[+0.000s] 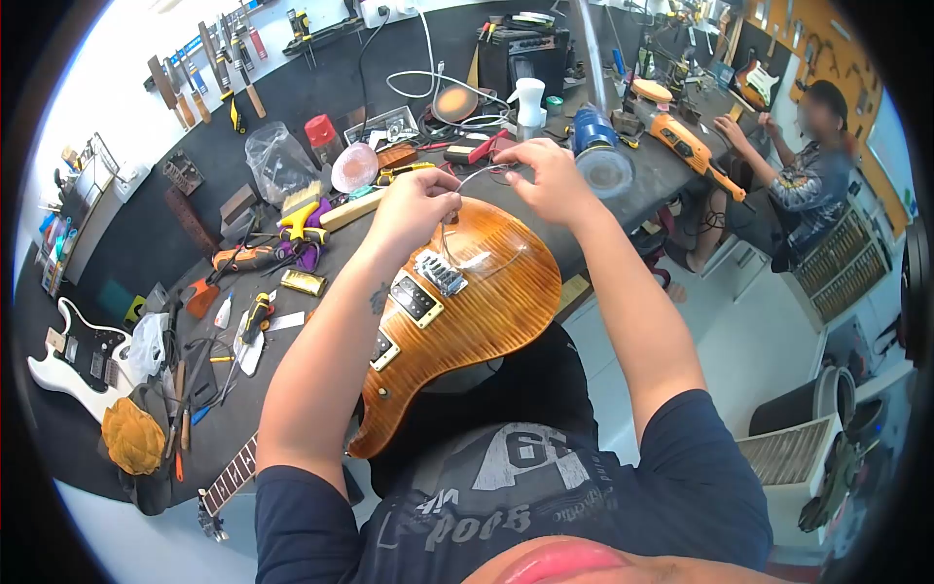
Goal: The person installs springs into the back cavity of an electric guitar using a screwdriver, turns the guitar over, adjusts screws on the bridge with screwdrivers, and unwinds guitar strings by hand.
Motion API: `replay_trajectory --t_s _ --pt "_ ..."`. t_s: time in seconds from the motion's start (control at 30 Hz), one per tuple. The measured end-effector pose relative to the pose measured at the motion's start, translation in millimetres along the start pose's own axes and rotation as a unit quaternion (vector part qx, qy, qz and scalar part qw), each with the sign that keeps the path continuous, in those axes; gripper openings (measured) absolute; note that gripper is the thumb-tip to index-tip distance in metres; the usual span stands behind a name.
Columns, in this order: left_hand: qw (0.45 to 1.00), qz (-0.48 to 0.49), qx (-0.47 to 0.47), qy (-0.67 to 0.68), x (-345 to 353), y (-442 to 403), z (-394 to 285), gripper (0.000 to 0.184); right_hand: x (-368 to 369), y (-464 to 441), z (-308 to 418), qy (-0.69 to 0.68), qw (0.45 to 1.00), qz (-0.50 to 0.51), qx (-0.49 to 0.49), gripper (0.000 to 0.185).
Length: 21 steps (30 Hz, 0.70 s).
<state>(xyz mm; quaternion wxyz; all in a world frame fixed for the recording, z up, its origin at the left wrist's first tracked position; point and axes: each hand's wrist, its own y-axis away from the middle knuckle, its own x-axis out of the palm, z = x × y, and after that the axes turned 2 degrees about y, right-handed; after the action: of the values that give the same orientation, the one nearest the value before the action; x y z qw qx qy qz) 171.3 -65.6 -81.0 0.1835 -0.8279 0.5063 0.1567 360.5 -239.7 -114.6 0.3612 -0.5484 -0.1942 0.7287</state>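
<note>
An amber flame-top electric guitar [496, 282] lies across my lap, its neck [233, 474] pointing to the lower left. It carries a metal bridge [441, 272] and two cream-ringed pickups [416, 298]. Over the body's far edge, a thin pale wire [477, 176] arcs between my hands. My left hand [418, 202] is closed, thumb and fingers pinching near one end of it. On the other side my right hand [548, 182] pinches the wire too, fingers bent. More thin wire [501, 265] loops over the guitar top near the bridge. The exact fingertip contact is small.
The dark workbench holds a yellow brush [300, 216], screwdrivers, a plastic bag [280, 161], a white bottle [528, 102] and a blue power tool [593, 131]. An orange polisher [696, 151] lies at right. A white guitar body [83, 365] rests left. Another person [812, 175] sits at far right.
</note>
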Motion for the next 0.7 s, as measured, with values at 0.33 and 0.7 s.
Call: replay_trajectory --t_s 0.33,0.7 --pt "0.995 -0.048 0.084 -0.037 6.1 29.8 5.3 0.024 -25.5 20.7 46.4 0.056 0.992 -0.109 -0.029 0.01" --pt "0.975 -0.11 0.175 -0.082 21.5 42.3 -9.0 0.015 -31.3 28.0 74.8 0.237 0.945 -0.22 -0.054 0.013"
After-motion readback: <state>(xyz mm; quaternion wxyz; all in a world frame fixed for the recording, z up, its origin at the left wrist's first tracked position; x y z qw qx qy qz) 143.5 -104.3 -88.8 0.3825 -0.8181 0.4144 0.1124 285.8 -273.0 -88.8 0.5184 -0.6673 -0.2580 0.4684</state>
